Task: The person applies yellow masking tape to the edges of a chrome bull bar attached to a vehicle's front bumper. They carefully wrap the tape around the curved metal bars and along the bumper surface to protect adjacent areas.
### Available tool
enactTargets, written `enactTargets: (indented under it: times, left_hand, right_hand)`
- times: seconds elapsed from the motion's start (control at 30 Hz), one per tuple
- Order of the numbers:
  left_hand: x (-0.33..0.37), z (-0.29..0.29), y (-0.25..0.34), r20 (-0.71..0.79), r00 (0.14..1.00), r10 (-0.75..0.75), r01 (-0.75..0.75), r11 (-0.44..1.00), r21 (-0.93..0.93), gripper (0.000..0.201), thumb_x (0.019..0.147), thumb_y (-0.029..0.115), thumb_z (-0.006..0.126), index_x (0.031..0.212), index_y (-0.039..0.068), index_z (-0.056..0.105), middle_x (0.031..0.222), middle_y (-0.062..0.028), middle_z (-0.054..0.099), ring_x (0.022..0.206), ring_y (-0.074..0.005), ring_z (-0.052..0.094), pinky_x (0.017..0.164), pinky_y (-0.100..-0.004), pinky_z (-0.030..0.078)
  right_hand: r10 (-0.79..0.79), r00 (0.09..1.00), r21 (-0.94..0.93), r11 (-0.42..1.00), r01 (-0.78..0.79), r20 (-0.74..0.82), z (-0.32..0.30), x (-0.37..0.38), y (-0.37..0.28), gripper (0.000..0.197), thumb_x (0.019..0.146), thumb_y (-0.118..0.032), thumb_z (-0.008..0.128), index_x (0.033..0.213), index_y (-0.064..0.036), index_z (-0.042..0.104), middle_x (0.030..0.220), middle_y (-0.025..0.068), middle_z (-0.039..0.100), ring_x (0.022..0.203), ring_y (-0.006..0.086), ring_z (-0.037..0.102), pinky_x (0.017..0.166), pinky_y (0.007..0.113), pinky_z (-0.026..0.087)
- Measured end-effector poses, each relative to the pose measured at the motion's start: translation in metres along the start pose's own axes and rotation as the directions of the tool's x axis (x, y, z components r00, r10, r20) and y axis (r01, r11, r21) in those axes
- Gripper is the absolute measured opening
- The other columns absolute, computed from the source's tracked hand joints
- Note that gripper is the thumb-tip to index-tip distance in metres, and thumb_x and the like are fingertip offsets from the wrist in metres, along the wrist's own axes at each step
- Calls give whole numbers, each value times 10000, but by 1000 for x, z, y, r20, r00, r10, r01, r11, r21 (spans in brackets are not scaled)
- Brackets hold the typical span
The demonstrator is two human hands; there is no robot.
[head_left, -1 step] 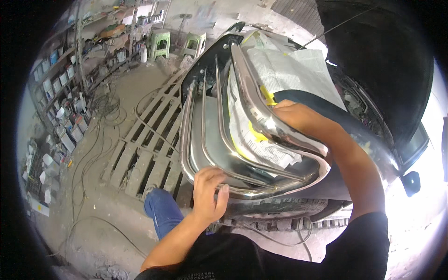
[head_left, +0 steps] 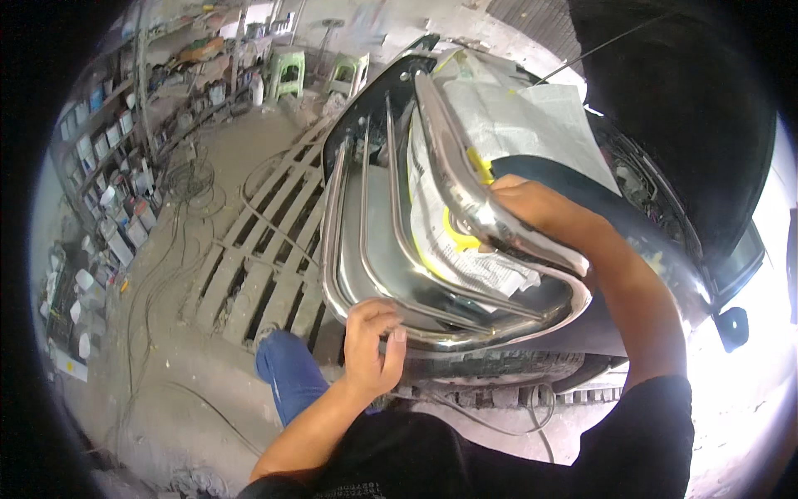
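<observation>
A chrome tubular bumper guard [head_left: 482, 204] with several bent bars stands at the front of a dark vehicle. My left hand [head_left: 374, 345] is closed around its lower outer bar, thumb up. On the far side of the thick upper tube, my right hand [head_left: 536, 208] grips with its fingers partly hidden behind the metal. Printed paper sheets [head_left: 515, 125] cover the vehicle's front behind the bars. Bright yellow tape [head_left: 455, 237] curves along the paper near my right hand; part of it is hidden by the tube.
The raised dark hood [head_left: 682, 100] fills the upper right, with a side mirror [head_left: 733, 327] below it. A slatted floor grate [head_left: 241, 274] and loose cables [head_left: 179, 241] lie to the left. Shelves of cans [head_left: 104, 150] and green stools [head_left: 287, 76] stand farther back.
The upper tube of the guard has shifted very slightly, along with my right hand. Both hands keep their hold.
</observation>
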State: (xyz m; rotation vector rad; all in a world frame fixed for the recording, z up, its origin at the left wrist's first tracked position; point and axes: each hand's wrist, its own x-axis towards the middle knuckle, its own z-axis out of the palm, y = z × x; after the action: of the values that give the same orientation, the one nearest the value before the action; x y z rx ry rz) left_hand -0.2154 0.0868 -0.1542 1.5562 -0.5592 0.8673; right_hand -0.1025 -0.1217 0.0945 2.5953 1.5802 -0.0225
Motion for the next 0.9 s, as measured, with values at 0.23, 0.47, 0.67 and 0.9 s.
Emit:
enactTargets:
  times: [0.23,0.47,0.67,0.9]
  left_hand:
    - [-1,35,-1,388,652,-651,730,400,-555,211,964,-9,500,1173,16,482,1102,-59,567,1021,-136,550,915,-273,447]
    - [35,41,-11,636,471,-611,795,-17,-606,503,921,-10,569,1389,70,401,1176,-43,554,1044,-180,572,893,-335,481]
    - [38,52,-16,538,482,-691,620,-165,-767,260,924,244,673,1075,85,534,953,-14,569,868,-134,561,770,-299,474]
    - [35,76,-42,518,528,-673,417,-326,-848,285,775,261,828,957,160,632,865,17,616,820,-151,602,685,-295,499]
  right_hand:
    - [67,996,101,992,-73,62,16,-7,8,549,751,-323,813,1246,-141,660,1070,98,661,990,276,567,872,377,457]
    - [403,849,629,572,-526,343,28,-3,13,444,833,-253,774,1225,-80,653,1115,123,640,967,213,636,860,321,512]
    - [326,925,471,796,-380,196,8,14,-22,431,814,-194,787,1182,-28,636,1079,160,660,957,252,672,822,341,539]
    - [251,959,366,886,-283,133,15,15,-4,460,807,-246,791,1194,-50,638,1044,179,671,953,267,675,812,353,538]
